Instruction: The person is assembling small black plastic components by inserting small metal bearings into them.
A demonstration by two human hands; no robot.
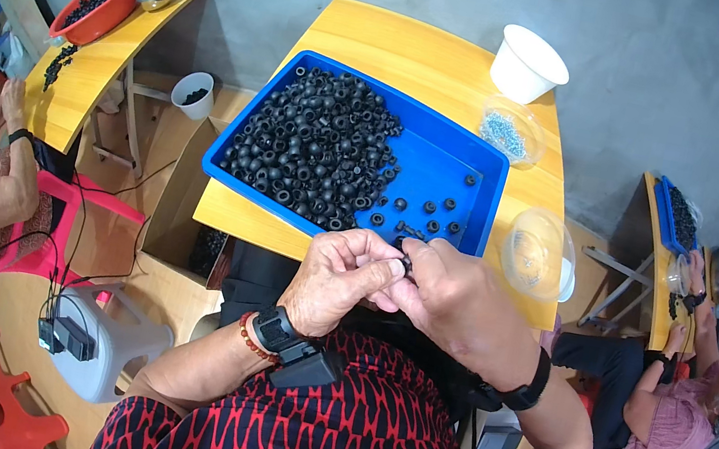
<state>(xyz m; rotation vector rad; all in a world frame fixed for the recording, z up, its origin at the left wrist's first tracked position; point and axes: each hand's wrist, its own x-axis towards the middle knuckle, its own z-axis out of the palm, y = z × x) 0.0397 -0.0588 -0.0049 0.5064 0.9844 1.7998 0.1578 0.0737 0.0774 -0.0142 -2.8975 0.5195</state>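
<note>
In front of me a blue tray (438, 108) holds a heap of small round black ring-like plastic parts (317, 140), with several lying loose in its right half. At the tray's near edge, my left hand (341, 274) and my right hand (453, 294) meet, thumbs and fingers closed together. Pinched between them is a small black part (403, 248), mostly covered by the fingers. Its exact shape is hidden. Just beyond the fingertips, a short dark piece (410, 230) rests on the tray floor.
Right of the tray on the yellow table (385, 27) stand a white bucket (524, 66), a clear bowl of small silvery screws (502, 134) and another clear container (537, 253). A cardboard box (176, 202) sits on the floor at left. People work at side tables.
</note>
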